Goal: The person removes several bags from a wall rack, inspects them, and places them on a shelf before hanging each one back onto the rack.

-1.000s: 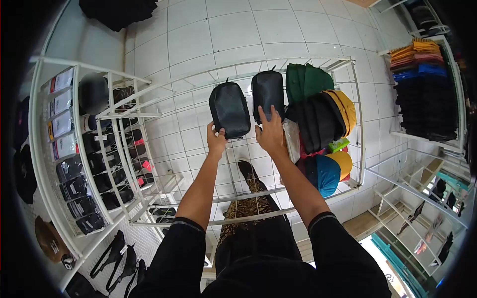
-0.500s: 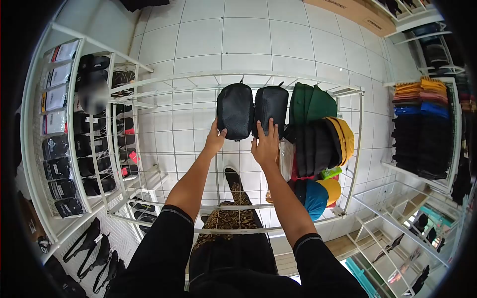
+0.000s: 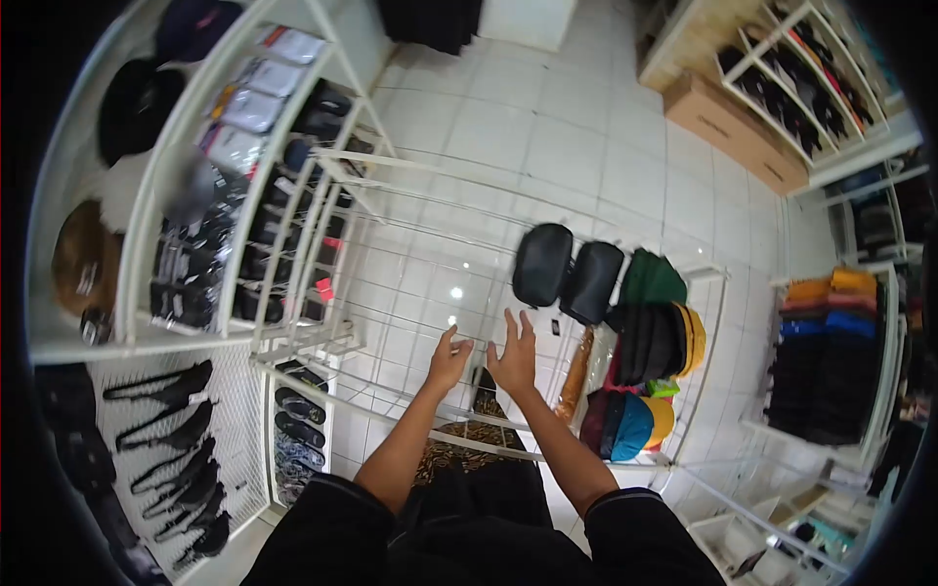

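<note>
Two black pouch-like bags stand side by side on the white wire rack: the left black bag (image 3: 542,265) and the right black bag (image 3: 592,281). Both of my hands are off them, nearer to me. My left hand (image 3: 449,360) hangs over the wire shelf, fingers apart and nothing in it. Beside it, my right hand (image 3: 513,356) is also spread and holds nothing. Right of the bags are green caps (image 3: 652,278), black caps (image 3: 647,342) and yellow caps (image 3: 692,339). A small black tag (image 3: 555,328) hangs below the bags.
White rack bars (image 3: 391,420) run between me and the shelf. A shelf with packaged goods (image 3: 244,107) stands left, above hanging black straps (image 3: 161,430). Folded clothes (image 3: 826,361) are stacked at right. A cardboard box (image 3: 738,132) lies on the far floor.
Both hands have let go of the black bags and drawn back toward me, fingers now apart. The view has turned, showing more of the left shelves.
</note>
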Demonstrator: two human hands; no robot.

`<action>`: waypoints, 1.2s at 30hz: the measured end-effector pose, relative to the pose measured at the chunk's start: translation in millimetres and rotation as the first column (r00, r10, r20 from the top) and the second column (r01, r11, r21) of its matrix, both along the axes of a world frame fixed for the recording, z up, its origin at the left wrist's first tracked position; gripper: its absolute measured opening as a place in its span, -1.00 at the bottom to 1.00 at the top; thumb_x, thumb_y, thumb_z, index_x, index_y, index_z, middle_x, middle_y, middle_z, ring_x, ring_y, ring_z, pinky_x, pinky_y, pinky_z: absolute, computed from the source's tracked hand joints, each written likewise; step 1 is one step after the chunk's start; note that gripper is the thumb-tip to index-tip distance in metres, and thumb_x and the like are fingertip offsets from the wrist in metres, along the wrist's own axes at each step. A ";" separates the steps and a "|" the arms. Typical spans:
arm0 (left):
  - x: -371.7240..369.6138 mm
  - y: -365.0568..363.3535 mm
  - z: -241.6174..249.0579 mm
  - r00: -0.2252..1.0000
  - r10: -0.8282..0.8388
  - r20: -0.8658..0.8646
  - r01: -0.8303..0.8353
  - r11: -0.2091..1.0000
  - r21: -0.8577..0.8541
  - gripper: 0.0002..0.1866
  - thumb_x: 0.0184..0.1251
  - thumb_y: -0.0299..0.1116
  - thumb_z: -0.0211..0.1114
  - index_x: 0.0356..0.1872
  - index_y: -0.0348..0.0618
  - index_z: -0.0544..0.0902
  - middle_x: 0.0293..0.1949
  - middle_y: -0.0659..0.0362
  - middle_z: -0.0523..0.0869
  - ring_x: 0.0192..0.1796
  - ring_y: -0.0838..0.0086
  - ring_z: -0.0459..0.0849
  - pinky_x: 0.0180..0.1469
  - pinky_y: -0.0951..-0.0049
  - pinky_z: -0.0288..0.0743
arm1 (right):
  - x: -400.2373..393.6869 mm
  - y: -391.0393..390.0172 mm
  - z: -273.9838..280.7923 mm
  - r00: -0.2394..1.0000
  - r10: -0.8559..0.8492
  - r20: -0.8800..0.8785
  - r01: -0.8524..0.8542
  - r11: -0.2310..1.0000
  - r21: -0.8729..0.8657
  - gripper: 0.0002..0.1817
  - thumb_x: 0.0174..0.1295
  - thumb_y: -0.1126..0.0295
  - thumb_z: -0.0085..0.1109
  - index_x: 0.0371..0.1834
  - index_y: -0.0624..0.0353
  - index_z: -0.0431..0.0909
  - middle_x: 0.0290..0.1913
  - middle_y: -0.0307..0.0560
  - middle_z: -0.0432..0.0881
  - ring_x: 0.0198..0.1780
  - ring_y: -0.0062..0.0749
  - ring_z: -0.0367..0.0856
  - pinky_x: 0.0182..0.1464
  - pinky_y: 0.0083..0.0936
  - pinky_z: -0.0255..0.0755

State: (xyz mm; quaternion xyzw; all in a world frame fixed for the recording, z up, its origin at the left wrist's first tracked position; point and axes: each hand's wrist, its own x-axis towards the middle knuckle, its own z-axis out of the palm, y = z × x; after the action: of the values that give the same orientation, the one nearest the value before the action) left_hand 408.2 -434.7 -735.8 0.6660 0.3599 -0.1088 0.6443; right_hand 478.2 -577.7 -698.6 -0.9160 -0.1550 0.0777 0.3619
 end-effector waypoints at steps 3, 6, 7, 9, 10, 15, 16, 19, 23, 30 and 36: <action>-52.0 47.7 51.2 0.988 0.147 0.039 -0.145 0.987 -0.064 -0.32 0.49 -0.15 0.24 0.51 -0.15 0.23 0.14 -0.07 0.65 0.15 0.26 0.64 0.20 0.22 0.50 | -28.8 52.8 38.6 0.986 0.156 0.050 -0.161 0.980 0.118 -0.21 0.16 0.44 0.30 0.50 0.16 0.20 0.42 0.48 0.19 0.41 0.38 0.23 0.43 0.01 0.20; -110.7 99.5 101.7 0.941 0.311 0.131 -0.307 0.950 -0.052 -0.38 0.47 -0.16 0.25 0.45 -0.15 0.33 0.13 -0.04 0.67 0.13 0.27 0.67 0.17 0.23 0.51 | -65.7 113.9 74.9 0.944 0.318 0.087 -0.329 0.925 0.190 -0.25 0.17 0.42 0.31 0.47 0.17 0.26 0.41 0.40 0.23 0.40 0.32 0.27 0.42 -0.03 0.23; -132.4 116.1 115.9 0.912 0.360 0.199 -0.363 0.931 -0.021 -0.43 0.45 -0.19 0.27 0.40 -0.18 0.40 0.04 0.00 0.70 0.05 0.36 0.68 0.09 0.34 0.53 | -80.1 133.5 89.4 0.931 0.354 0.087 -0.365 0.904 0.223 -0.27 0.17 0.43 0.31 0.46 0.16 0.28 0.40 0.37 0.25 0.39 0.28 0.29 0.41 -0.06 0.25; -178.5 151.4 146.4 0.842 0.452 0.294 -0.481 0.876 0.031 -0.51 0.44 -0.25 0.29 0.31 -0.20 0.50 -0.07 0.06 0.73 -0.07 0.44 0.71 0.03 0.45 0.55 | -111.4 175.4 120.6 0.893 0.427 0.142 -0.449 0.848 0.280 -0.31 0.16 0.45 0.32 0.41 0.15 0.34 0.33 0.30 0.34 0.38 0.20 0.34 0.36 -0.10 0.33; -204.9 167.1 165.0 0.802 0.505 0.320 -0.547 0.836 0.051 -0.51 0.44 -0.25 0.29 0.31 -0.20 0.50 -0.07 0.06 0.73 -0.07 0.44 0.71 0.03 0.45 0.55 | -128.2 197.2 137.3 0.856 0.488 0.168 -0.516 0.803 0.299 -0.31 0.16 0.45 0.32 0.41 0.15 0.34 0.33 0.30 0.34 0.38 0.20 0.34 0.36 -0.10 0.33; -346.6 248.6 255.8 0.634 0.541 0.553 -0.714 0.684 0.149 -0.56 0.49 -0.39 0.21 0.33 -0.25 0.45 0.11 0.03 0.67 0.11 0.38 0.68 0.20 0.40 0.51 | -229.4 306.1 226.1 0.729 0.556 0.399 -0.683 0.551 0.479 -0.43 0.16 0.52 0.29 0.30 0.09 0.46 0.18 0.04 0.49 0.10 -0.20 0.51 -0.03 -0.31 0.51; -376.6 259.8 287.8 0.608 0.544 0.579 -0.748 0.637 0.187 -0.57 0.51 -0.40 0.20 0.33 -0.27 0.46 0.10 0.04 0.67 0.11 0.40 0.68 0.19 0.42 0.52 | -249.8 327.1 239.2 0.684 0.568 0.458 -0.729 0.510 0.456 -0.47 0.18 0.52 0.28 0.27 0.11 0.47 0.15 -0.03 0.50 0.09 -0.23 0.53 -0.03 -0.32 0.51; -465.0 304.8 348.7 0.496 0.463 0.735 -0.831 0.497 0.248 -0.58 0.52 -0.42 0.19 0.31 -0.35 0.46 0.06 0.03 0.70 0.10 0.45 0.68 0.17 0.45 0.53 | -322.4 376.1 314.6 0.593 0.683 0.427 -0.775 0.340 0.533 -0.47 0.18 0.51 0.26 0.27 0.12 0.48 0.19 0.09 0.52 0.17 -0.07 0.51 0.03 -0.32 0.51; -561.1 327.3 456.0 0.482 0.352 0.802 -0.875 0.246 0.418 -0.59 0.55 -0.36 0.18 0.29 -0.36 0.47 0.06 0.01 0.70 0.08 0.46 0.66 0.16 0.46 0.51 | -398.0 434.6 403.3 0.432 0.640 0.636 -0.855 0.065 0.515 -0.56 0.21 0.50 0.27 0.20 0.08 0.55 0.15 0.06 0.54 0.02 -0.19 0.59 -0.06 -0.38 0.55; -647.3 363.6 619.9 0.504 0.072 0.861 -0.863 0.000 0.505 -0.61 0.46 -0.29 0.29 0.19 -0.30 0.59 -0.14 0.08 0.75 -0.09 0.51 0.68 0.00 0.48 0.55 | -498.5 518.8 564.7 0.242 0.551 0.799 -0.848 -0.280 0.450 -0.59 0.19 0.45 0.31 0.15 0.07 0.59 0.03 -0.01 0.57 -0.08 -0.29 0.65 -0.16 -0.48 0.54; -674.0 403.4 706.6 0.649 0.092 0.755 -0.712 -0.276 0.645 -0.53 0.45 -0.26 0.28 0.26 -0.30 0.51 -0.03 0.01 0.73 -0.04 0.45 0.71 0.07 0.44 0.55 | -535.7 608.8 666.0 0.266 0.456 0.849 -0.855 -0.296 0.426 -0.43 0.16 0.31 0.36 0.26 0.13 0.47 0.12 0.13 0.52 0.01 -0.16 0.64 0.01 -0.26 0.54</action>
State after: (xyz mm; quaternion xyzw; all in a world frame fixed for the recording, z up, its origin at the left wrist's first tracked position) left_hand -265.7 -31.3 -29.2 0.7283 0.3781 0.5714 0.0034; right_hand -57.5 31.2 -32.6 -0.2402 -0.7260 0.0033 0.6444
